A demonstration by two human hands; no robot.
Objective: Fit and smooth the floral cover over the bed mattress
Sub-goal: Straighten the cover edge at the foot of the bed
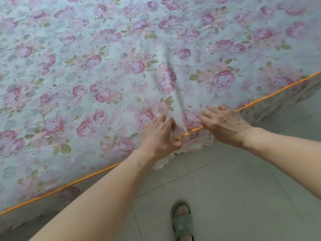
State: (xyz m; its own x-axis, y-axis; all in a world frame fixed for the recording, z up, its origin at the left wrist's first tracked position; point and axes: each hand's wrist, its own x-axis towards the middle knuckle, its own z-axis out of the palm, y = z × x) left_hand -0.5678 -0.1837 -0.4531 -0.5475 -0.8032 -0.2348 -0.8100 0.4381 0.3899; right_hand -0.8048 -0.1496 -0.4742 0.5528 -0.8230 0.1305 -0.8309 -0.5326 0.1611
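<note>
Bare forearms [104,197] reach out from where the person stands at the bedside, and both end on the floral cover [104,66]. It lies spread over the top of the bed, the mattress itself hidden beneath it. Its orange piping [271,98] runs along the near edge, and that is where the hands work: the left hand [159,134] has its fingers curled into a bunch of cloth right at the piping, and the right hand [224,126], just beside it, pinches the same trim. Between them the piping kinks, and a raised fold [173,80] runs from that spot up across the roses, so I take the close grip as a way to tug the slack toward the edge and flatten that ridge. Elsewhere the cover looks flat, so the job seems nearly done. Below the hands the scalloped skirt [194,145] hangs bunched over the side. Beyond is grey tiled floor [225,188], with one foot in a green slipper [182,221].
</note>
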